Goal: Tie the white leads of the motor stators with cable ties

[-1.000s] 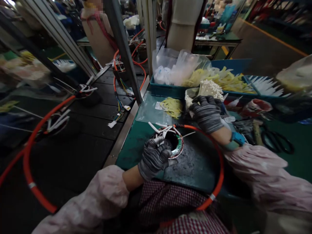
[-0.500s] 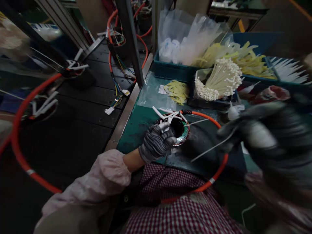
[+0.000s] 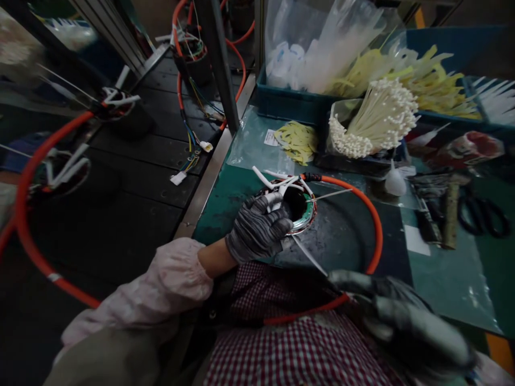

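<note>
My left hand (image 3: pixel 261 228), in a striped grey glove, is closed round the near-left side of a motor stator (image 3: pixel 311 214). The stator is a ring with copper windings, a green inner edge, white sleeves on top and an orange cable (image 3: pixel 374 225) looping to the right. A thin pale tie end (image 3: pixel 332 194) sticks out of its right side. My gloved right hand (image 3: pixel 394 316), blurred, is at the lower right by the cable. Its fingers pinch a thin white strip like a cable tie (image 3: pixel 309 255), whose far end lies near the stator's lower rim.
Behind stand a bundle of white cable ties (image 3: pixel 378 120), a yellow strip pile (image 3: pixel 298 142) and a blue bin (image 3: pixel 298 104) with bags. At right lie scissors (image 3: pixel 483 214), a wooden-handled tool (image 3: pixel 450 214) and a small white dropper bottle (image 3: pixel 395 181). More stators with orange cables (image 3: pixel 36 161) stand left.
My right hand has moved down and left with the white strip, uncovering the tools at right. The strip's end is now near the stator. My left hand keeps its grip; the view has shifted slightly.
</note>
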A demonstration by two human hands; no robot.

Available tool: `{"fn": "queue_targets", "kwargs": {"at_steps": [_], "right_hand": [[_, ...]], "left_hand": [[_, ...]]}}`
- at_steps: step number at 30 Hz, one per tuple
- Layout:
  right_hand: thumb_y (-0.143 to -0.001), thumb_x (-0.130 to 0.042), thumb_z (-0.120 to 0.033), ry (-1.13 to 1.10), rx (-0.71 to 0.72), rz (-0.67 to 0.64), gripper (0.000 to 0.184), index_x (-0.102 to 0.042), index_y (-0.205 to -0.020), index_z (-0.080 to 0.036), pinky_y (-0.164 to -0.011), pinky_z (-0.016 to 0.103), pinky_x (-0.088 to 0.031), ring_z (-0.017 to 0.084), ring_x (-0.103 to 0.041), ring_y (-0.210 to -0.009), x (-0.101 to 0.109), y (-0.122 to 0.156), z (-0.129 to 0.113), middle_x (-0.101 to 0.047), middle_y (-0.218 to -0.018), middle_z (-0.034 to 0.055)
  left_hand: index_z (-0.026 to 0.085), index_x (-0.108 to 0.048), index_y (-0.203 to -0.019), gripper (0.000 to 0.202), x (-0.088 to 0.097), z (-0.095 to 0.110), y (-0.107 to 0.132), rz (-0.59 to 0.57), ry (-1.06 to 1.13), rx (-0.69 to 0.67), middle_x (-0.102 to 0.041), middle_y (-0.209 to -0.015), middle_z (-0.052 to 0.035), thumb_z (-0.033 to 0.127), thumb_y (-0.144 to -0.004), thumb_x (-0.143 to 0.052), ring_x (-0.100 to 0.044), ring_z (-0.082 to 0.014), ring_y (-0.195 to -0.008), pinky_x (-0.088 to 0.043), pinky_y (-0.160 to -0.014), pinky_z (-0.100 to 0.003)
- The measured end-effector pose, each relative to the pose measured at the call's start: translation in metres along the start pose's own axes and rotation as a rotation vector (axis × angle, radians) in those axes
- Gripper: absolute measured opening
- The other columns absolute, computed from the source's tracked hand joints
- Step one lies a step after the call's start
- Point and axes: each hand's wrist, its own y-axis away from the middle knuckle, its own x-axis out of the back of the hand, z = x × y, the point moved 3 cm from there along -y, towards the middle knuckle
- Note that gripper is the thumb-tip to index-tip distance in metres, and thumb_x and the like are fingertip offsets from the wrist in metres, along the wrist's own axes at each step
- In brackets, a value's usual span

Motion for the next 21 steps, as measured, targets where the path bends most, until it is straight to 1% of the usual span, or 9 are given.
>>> {"fn": "queue_targets", "kwargs": {"at_steps": [2,5,7,10,12,14,16,18,21], "right_hand": [[-0.109,-0.050,-0.048,0.016,0.063,-0.036,0.038,-0.079,-0.130,-0.036,-0.051,0.034,-0.062,0.021,-0.074,-0.053,-0.011,-0.008,0.000,-0.087,-0.096,0.0074],[-0.104,-0.062,-0.043,0.206,0.201,0.127,0.027,-0.080,-0.123,-0.035,-0.077,0.041,-0.071,0.028,-0.085,-0.088,-0.025,-0.039,0.002,-0.087,-0.108,0.0060],[-0.101,-0.068,-0.044,0.317,0.253,0.218,0.026,-0.080,-0.121,-0.033,-0.079,0.043,-0.071,0.030,-0.084,-0.091,-0.029,-0.063,0.004,-0.087,-0.108,0.0065],[-0.101,-0.070,-0.046,0.508,0.259,0.318,0.034,-0.079,-0.128,-0.026,-0.081,0.047,-0.070,0.034,-0.084,-0.093,-0.025,-0.091,0.004,-0.086,-0.112,0.0117],[-0.102,-0.069,-0.044,0.565,0.259,0.323,0.031,-0.081,-0.124,-0.025,-0.084,0.048,-0.069,0.036,-0.084,-0.097,-0.021,-0.102,0.002,-0.086,-0.112,0.0124],[-0.102,-0.067,-0.040,0.444,0.278,0.298,0.023,-0.083,-0.111,-0.026,-0.085,0.046,-0.069,0.032,-0.084,-0.094,-0.018,-0.108,-0.001,-0.087,-0.105,0.0093],[-0.103,-0.066,-0.038,0.225,0.279,0.298,0.020,-0.083,-0.104,-0.027,-0.085,0.044,-0.070,0.028,-0.083,-0.090,-0.014,-0.111,-0.005,-0.087,-0.098,0.0058],[-0.105,-0.064,-0.038,0.060,0.242,0.275,0.022,-0.083,-0.105,-0.028,-0.086,0.046,-0.070,0.027,-0.083,-0.091,-0.010,-0.111,-0.008,-0.087,-0.100,0.0045],[-0.103,-0.069,-0.038,0.001,0.190,0.160,0.018,-0.084,-0.109,-0.030,-0.087,0.048,-0.071,0.028,-0.083,-0.094,-0.007,-0.108,-0.013,-0.087,-0.104,0.0036]], "left_hand": [[0.021,-0.074,-0.104,0.028,0.004,0.000,-0.002,0.011,-0.007,-0.011,-0.081,-0.113,-0.0075,0.046,-0.102,-0.063,-0.070,-0.0335,-0.123,-0.061,-0.101,-0.052],[0.019,-0.075,-0.108,0.025,0.008,-0.002,-0.004,-0.030,0.043,-0.026,-0.081,-0.117,-0.0092,0.042,-0.100,-0.068,-0.069,-0.0339,-0.128,-0.059,-0.106,-0.054],[0.018,-0.075,-0.112,0.023,0.009,-0.004,-0.003,-0.067,0.107,-0.031,-0.081,-0.122,-0.0100,0.037,-0.098,-0.074,-0.069,-0.0326,-0.129,-0.057,-0.112,-0.055],[0.019,-0.074,-0.113,0.022,0.008,-0.007,0.000,-0.075,0.179,-0.037,-0.082,-0.122,-0.0086,0.032,-0.096,-0.079,-0.074,-0.0285,-0.122,-0.056,-0.116,-0.055],[0.021,-0.075,-0.112,0.021,0.007,-0.010,0.002,-0.078,0.204,-0.021,-0.084,-0.117,-0.0064,0.034,-0.096,-0.081,-0.074,-0.0276,-0.122,-0.055,-0.118,-0.054],[0.023,-0.076,-0.112,0.023,0.005,-0.011,0.003,-0.091,0.214,0.003,-0.084,-0.117,-0.0046,0.036,-0.094,-0.082,-0.072,-0.0284,-0.128,-0.054,-0.119,-0.053],[0.023,-0.077,-0.114,0.025,0.005,-0.012,0.003,-0.093,0.222,0.007,-0.083,-0.117,-0.0029,0.037,-0.094,-0.082,-0.070,-0.0277,-0.130,-0.053,-0.121,-0.050],[0.023,-0.077,-0.115,0.025,0.006,-0.012,0.003,-0.083,0.225,-0.011,-0.083,-0.116,-0.0024,0.039,-0.097,-0.080,-0.070,-0.0266,-0.128,-0.053,-0.120,-0.049],[0.023,-0.078,-0.112,0.025,0.006,-0.013,0.005,-0.063,0.206,-0.007,-0.083,-0.114,-0.0036,0.043,-0.098,-0.079,-0.067,-0.0282,-0.131,-0.054,-0.117,-0.049]]}}
